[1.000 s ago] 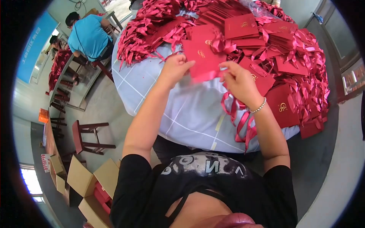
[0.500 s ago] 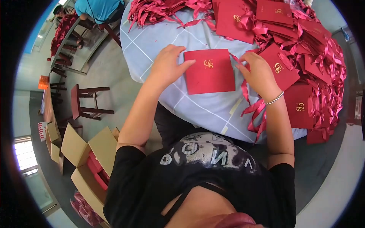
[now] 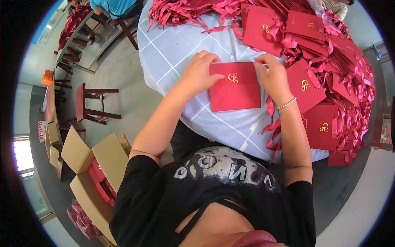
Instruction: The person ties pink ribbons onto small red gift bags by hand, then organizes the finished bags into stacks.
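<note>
A flat red paper bag [image 3: 238, 96] with gold lettering lies on the table in front of me. My left hand [image 3: 202, 73] holds its upper left corner, thumb on the front and fingers behind the top edge. At the upper right corner is my right hand [image 3: 272, 76], its thumb and fingers drawn together. What sits between those fingertips is too small and blurred to tell. A red ribbon [image 3: 269, 109] hangs below the right hand, over the cloth. Creases run across the bag's lower front.
Red bags with ribbons [image 3: 321, 127] are heaped along the table's right side, and loose ribbons [image 3: 177, 14] lie at the back. To the left on the floor stand an open cardboard box [image 3: 88, 185] holding red items and a wooden stool [image 3: 94, 105]. A person in blue [image 3: 117, 6] sits beyond.
The whole view has shifted slightly. My right hand has moved up and inward, from the bag's right side to its top right corner. The left hand keeps its hold.
</note>
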Demonstrator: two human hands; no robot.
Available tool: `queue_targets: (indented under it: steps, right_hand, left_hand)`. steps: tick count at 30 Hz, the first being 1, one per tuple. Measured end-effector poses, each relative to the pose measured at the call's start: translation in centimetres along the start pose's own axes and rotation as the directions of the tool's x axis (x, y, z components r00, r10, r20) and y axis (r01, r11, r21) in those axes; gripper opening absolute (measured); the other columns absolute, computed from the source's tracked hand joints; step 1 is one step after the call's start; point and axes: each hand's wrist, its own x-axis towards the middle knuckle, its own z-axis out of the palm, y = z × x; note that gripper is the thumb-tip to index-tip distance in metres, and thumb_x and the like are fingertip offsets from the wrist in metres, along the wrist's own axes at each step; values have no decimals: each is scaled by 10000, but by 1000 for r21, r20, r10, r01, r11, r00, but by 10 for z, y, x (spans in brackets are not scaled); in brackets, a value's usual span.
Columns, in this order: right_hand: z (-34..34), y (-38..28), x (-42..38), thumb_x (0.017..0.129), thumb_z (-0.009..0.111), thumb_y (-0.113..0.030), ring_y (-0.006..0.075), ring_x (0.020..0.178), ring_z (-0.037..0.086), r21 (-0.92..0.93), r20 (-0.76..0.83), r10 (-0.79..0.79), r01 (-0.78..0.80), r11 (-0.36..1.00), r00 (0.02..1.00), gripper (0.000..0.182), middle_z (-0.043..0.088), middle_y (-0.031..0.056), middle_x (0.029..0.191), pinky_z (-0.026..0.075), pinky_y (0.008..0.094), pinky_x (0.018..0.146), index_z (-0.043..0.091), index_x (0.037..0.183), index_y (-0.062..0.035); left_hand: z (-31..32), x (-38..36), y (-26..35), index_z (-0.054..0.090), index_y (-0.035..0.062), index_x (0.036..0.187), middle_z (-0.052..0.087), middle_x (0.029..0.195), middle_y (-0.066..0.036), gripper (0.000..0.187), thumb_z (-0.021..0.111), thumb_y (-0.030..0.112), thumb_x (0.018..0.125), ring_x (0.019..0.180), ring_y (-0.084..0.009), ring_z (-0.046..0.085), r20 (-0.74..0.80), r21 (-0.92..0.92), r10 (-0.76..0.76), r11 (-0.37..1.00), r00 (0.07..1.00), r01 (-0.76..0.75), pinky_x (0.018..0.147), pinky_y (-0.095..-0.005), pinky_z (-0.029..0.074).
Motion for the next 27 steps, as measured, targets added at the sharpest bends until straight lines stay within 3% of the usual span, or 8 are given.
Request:
queue_targets:
  steps: [2,3,5,16,19,22,25,27]
  right_hand:
    - [2,-12,6,850,625,-78,401,990,595,-89,200,-168,189,978,965,110,637,207,957,476,470,837,611,934,-8]
    - [14,-7,4,833,621,-73,403,978,579,-44,127,-365,373,927,922,88,628,181,960,466,478,842,601,884,-4]
    - [21,-7,5,832,616,-70,385,968,576,-139,267,-287,331,933,920,66,616,163,964,460,462,855,595,857,-12]
    - [11,-16,-5,796,670,-9,346,894,567,124,-30,-265,267,956,964,115,581,124,894,442,421,828,590,875,-34]
    - [3,-16,-5,800,681,8,335,896,565,128,-22,-279,280,951,960,140,578,121,892,441,396,838,590,900,-29]
    - [2,-17,-6,792,682,6,339,881,565,108,-74,-324,330,938,943,136,581,121,885,436,407,836,588,882,-31]
    - [5,-12,-5,782,679,-3,353,864,562,122,-97,-352,362,924,931,125,584,121,879,435,436,814,583,855,-38]
    - [5,-13,-5,784,677,0,354,851,561,140,-86,-347,356,924,934,122,590,120,878,439,438,815,579,848,-37]
  left_hand:
    - [5,2,3,641,34,1115,610,1108,-138,502,831,231,694,1113,-329,539,8,30,74,997,997,-74,970,-405,454]
    - [5,5,6,639,29,1128,609,1119,-142,516,831,235,695,1122,-335,533,10,49,118,992,993,-118,976,-407,451]
    - [5,6,13,628,19,1174,601,1163,-151,581,841,251,685,1145,-351,520,49,46,117,992,992,-119,996,-412,439]
    - [-3,6,38,624,49,1125,595,1120,-118,577,882,222,639,1116,-323,525,-31,-1,228,974,973,-228,985,-418,431]
    - [-13,14,47,630,69,1098,602,1057,-84,538,877,222,646,1082,-308,531,22,113,304,946,952,-304,943,-411,438]
    - [-21,11,51,644,71,1076,615,1004,-69,502,870,220,653,1062,-301,540,52,278,184,941,982,-191,914,-400,439]
    - [-27,15,34,657,69,1048,618,966,-93,438,853,212,684,959,-275,576,188,110,255,954,948,-279,853,-370,458]
    - [-28,15,28,662,61,1033,611,905,-70,397,848,184,705,841,-210,572,241,-61,183,983,953,-173,772,-329,465]
